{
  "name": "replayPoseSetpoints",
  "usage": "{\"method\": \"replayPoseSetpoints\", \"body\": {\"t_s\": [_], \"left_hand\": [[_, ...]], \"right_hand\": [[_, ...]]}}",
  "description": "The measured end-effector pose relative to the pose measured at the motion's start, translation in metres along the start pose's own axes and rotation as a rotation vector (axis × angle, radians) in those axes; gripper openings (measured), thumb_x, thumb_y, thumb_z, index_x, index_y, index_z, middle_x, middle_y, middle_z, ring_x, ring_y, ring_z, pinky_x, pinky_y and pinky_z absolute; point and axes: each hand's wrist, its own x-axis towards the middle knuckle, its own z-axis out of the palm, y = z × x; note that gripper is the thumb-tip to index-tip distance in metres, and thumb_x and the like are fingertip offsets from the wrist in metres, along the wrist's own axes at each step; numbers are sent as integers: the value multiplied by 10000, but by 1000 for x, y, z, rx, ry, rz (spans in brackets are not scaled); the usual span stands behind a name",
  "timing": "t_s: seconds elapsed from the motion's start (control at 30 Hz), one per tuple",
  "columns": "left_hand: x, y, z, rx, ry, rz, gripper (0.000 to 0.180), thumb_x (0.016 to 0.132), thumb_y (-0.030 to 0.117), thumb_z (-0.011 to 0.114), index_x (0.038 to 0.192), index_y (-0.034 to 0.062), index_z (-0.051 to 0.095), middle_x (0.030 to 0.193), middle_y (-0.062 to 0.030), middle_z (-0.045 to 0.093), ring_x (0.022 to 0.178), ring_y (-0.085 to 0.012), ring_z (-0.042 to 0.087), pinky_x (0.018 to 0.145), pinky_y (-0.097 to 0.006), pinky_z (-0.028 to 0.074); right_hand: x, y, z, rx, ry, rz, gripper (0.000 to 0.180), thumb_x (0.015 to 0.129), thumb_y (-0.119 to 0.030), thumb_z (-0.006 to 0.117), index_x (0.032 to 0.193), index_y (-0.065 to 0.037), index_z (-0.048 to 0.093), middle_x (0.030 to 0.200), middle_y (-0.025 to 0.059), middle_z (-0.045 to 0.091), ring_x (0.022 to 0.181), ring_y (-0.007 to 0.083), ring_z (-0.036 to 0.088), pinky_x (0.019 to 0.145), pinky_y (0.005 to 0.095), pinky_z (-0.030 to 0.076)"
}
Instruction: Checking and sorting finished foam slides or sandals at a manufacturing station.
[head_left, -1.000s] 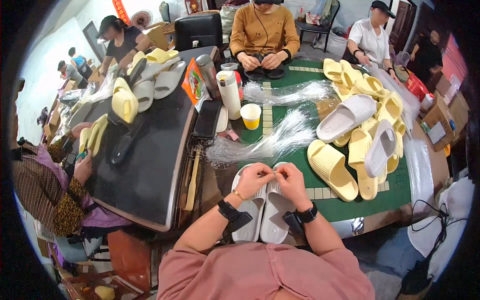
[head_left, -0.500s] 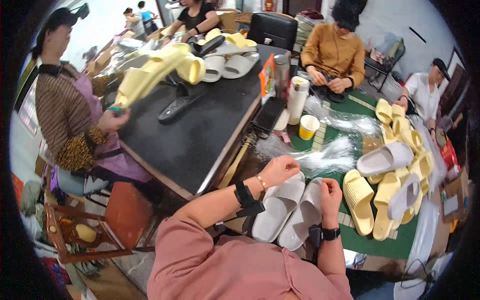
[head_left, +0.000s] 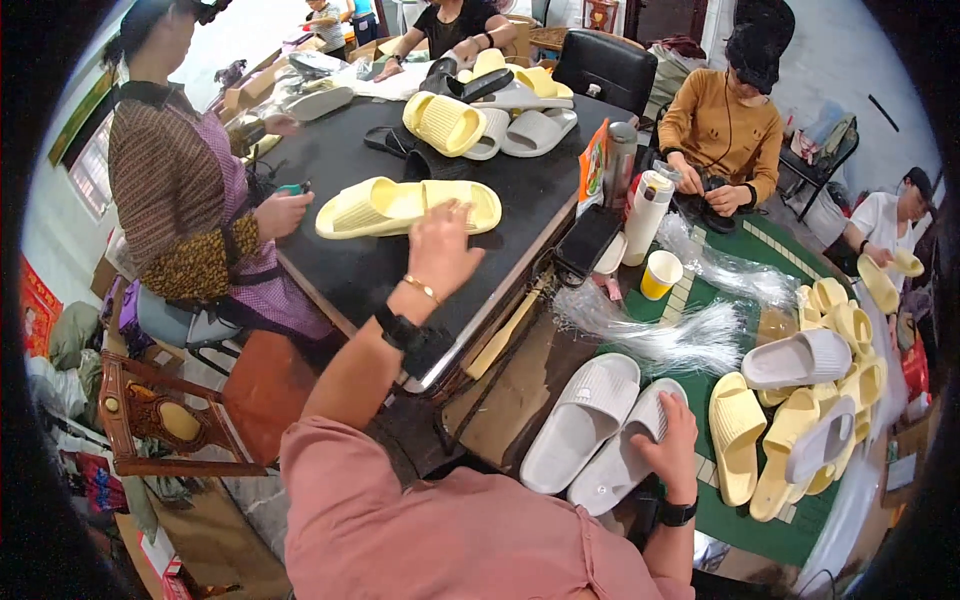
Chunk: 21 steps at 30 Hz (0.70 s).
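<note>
My left hand (head_left: 443,248) reaches over the dark table, its fingers stretched out against the near side of a pale yellow slide sandal (head_left: 460,200). A second yellow slide (head_left: 365,208) lies end to end with that one. In front of me a pair of light grey slides, the left one (head_left: 580,425) and the right one (head_left: 620,460), lies side by side. My right hand (head_left: 672,445) rests with fingers apart on the right grey slide, near its strap.
Another yellow slide (head_left: 445,124) sits farther back on the dark table (head_left: 390,290). Clear plastic strands (head_left: 670,330), a yellow cup (head_left: 661,274) and a white bottle (head_left: 650,215) stand beyond the grey pair. Yellow and grey slides (head_left: 800,360) pile at right. A co-worker's hand (head_left: 284,212) holds a green-handled tool.
My left hand has moved from the grey pair to the yellow slides, which the co-worker at left held and has let go onto the table. My right hand has opened over the grey slide.
</note>
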Motion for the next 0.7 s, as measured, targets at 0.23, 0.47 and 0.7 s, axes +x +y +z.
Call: {"method": "replayPoseSetpoints", "body": {"t_s": [0.23,0.47,0.7], "left_hand": [[16,-75,43,477,-104,23,548,842,182,604,1365,82,476,1078,-112,616,1095,-284,565,1004,-436,406],[22,-97,42,368,-70,98,474,748,383,747,1023,23,606,1033,-161,630,972,-373,595,840,-464,466],[29,-104,58,111,-53,-208,427,775,399,725,809,-11,610,913,-193,615,870,-389,577,768,-477,438]], "right_hand": [[-1,13,-24,127,226,-15,675,673,-89,753,1304,-79,512,1226,171,556,1150,382,504,1004,447,389],[10,28,-142,212,621,60,579,723,-65,743,1270,-40,554,1216,148,586,1152,301,556,982,369,436],[1,112,-263,-423,1332,228,588,799,-275,742,1279,-6,536,1292,224,534,1227,379,476,1047,440,363]]}}
